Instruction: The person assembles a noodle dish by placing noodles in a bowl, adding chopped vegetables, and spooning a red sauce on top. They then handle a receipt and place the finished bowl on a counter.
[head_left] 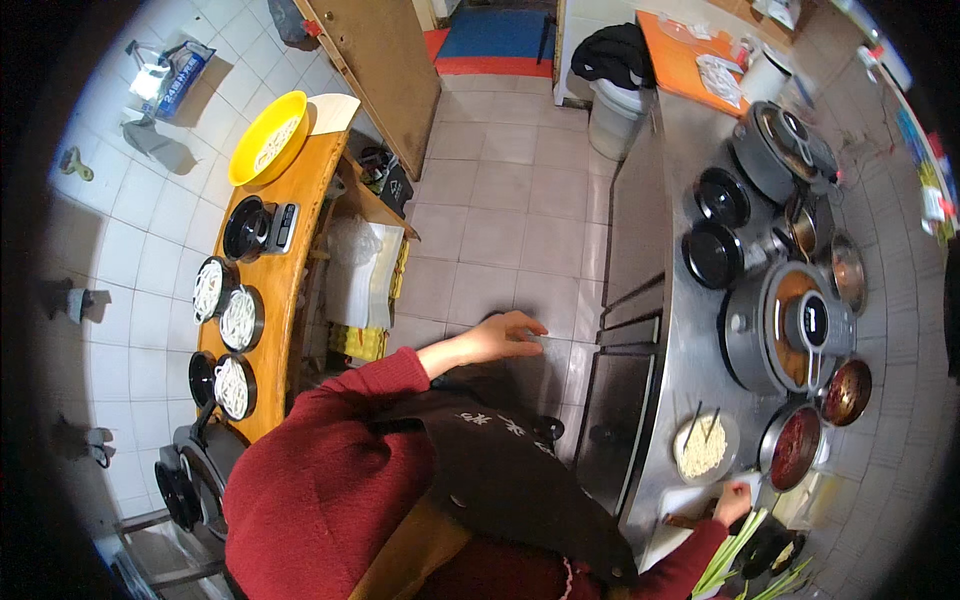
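My left hand (495,336) is in mid-air over the floor between the two counters, its fingers loosely bent and apart with nothing in them. On the right, my right hand (734,502) is closed at the edge of a white board (690,496); what it holds, if anything, I cannot make out. Beside it on the board lies a brown handle-like piece (682,521). Long green stalks, like scallions (735,555), lie just below that hand. Just beyond it stands a bowl of pale noodles (703,452) with dark chopsticks across it.
Along the right steel counter stand a pan of red sauce (796,448), a large lidded pot (765,330) and black bowls (713,254). The left wooden table (275,335) carries black bowls of white noodles (236,387), a scale (284,228) and a yellow basin (268,140). A door (385,75) stands open ahead.
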